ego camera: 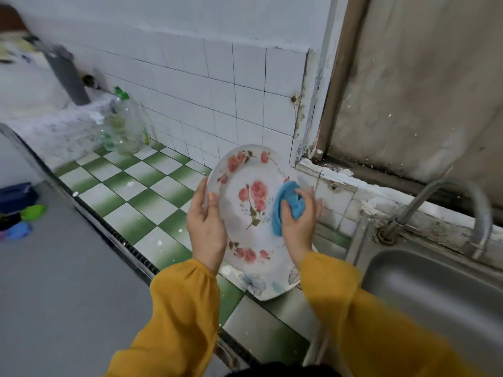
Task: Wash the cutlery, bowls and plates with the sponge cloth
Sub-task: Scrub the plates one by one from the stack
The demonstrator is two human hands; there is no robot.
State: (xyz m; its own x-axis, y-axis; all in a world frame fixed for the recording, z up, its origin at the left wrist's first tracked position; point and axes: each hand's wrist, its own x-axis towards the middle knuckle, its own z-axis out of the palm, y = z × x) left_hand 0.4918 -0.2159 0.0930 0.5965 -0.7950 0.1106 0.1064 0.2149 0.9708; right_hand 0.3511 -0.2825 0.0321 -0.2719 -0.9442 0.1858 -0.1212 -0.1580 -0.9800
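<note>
Two plates show in the head view, one held up and one lying flat. The held plate (246, 205), white with pink roses, stands tilted nearly on edge above the green-and-white checked counter (141, 191), its patterned face turned toward the camera and its long axis running from upper left to lower right. The left hand (206, 227) grips its left rim, thumb lying over the front face and the other fingers wrapped behind, so the rim sits clamped between them. The right hand (298, 219) presses one blue sponge cloth (287, 206) against the right side of the plate's face; its fingers are curled shut around the bunched cloth, thumb on the near side, and the cloth spills out above and to the left of the knuckles, touching the plate beside the central rose. The second plate (268, 284), white with a pale blue flower, lies on the counter directly beneath the held one, partly hidden by it and by the right wrist. Both sleeves are mustard yellow. One steel sink (435, 289) sits to the right with one curved tap (460, 208) over it. One clear bottle with a green cap (123, 123) stands at the tiled wall, well apart from the hands. No cutlery or bowls can be made out.
</note>
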